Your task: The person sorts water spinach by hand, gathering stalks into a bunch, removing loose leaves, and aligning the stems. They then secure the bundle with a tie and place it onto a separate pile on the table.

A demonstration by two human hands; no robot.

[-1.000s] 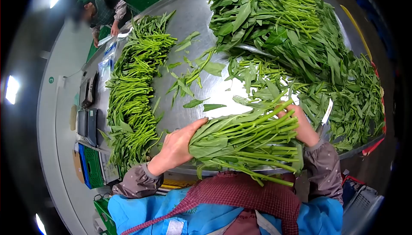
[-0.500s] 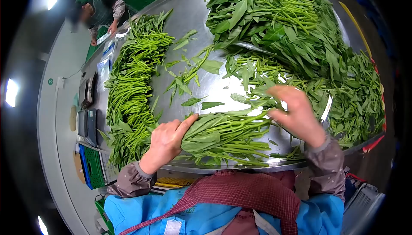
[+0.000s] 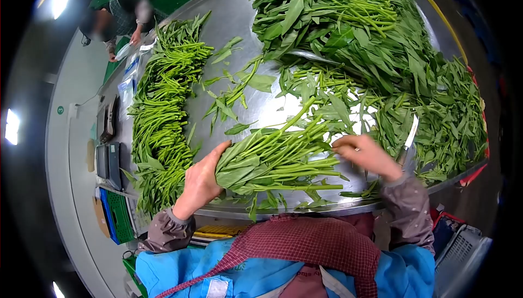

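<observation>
My left hand (image 3: 204, 181) grips the leafy end of a bunch of green vegetables (image 3: 272, 162), whose stems point right. By the stem ends is my right hand (image 3: 366, 155), blurred, its fingers curled; whether anything is between them is too smeared to tell. Just right of that hand a knife (image 3: 412, 132) lies on loose leaves, blade upward in view. A long row of bunched greens (image 3: 163, 107) stands to the left, and a large pile of greens (image 3: 338, 26) fills the back right.
Loose trimmings (image 3: 452, 118) spread over the right side of the metal table (image 3: 223, 117). At the left edge are plastic bags (image 3: 128, 87) and a dark device (image 3: 109, 162). A co-worker (image 3: 122, 20) stands at the far left. Crates (image 3: 120, 211) sit below the left edge.
The bunch has been lifted slightly and shifted left with my left hand. My right hand has moved down beside the stems. The co-worker's hands have shifted a little left.
</observation>
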